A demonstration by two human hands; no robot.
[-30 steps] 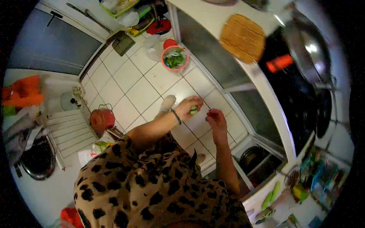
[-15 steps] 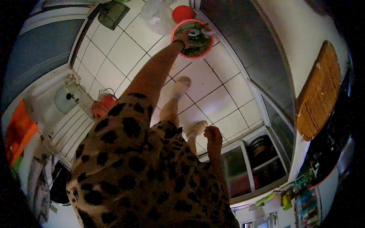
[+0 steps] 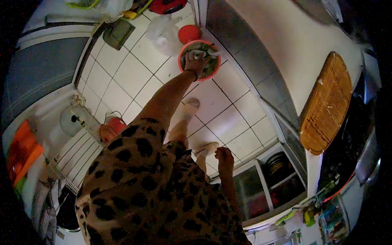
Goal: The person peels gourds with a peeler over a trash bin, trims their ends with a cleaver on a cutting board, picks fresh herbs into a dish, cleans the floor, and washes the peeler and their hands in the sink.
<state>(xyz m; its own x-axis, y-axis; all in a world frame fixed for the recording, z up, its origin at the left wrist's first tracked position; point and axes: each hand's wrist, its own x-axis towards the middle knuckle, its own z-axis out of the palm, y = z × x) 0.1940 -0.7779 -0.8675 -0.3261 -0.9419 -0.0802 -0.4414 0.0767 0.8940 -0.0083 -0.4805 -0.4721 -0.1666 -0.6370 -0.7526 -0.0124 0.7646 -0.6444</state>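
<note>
My left hand, with a dark band at the wrist, reaches down into a round pink-rimmed tub. Its fingers look spread over a crumpled whitish piece. Dark green, leafy-looking stuff lies around the hand inside the tub. Whether the fingertips grip anything is hard to see. My right hand hangs near my feet with its fingers curled in, and nothing shows in it. Both arms come out of a brown dress with black spots.
A red round object and a white plastic bag sit beside the tub on the tiled floor. A grey-green dustpan is at upper left. A wooden board lies on the counter at right, above a cabinet.
The view has shifted, so the tub appears lower and more of the floor beyond it shows. My left hand now shows more clearly over the whitish piece. My right hand stays curled.
</note>
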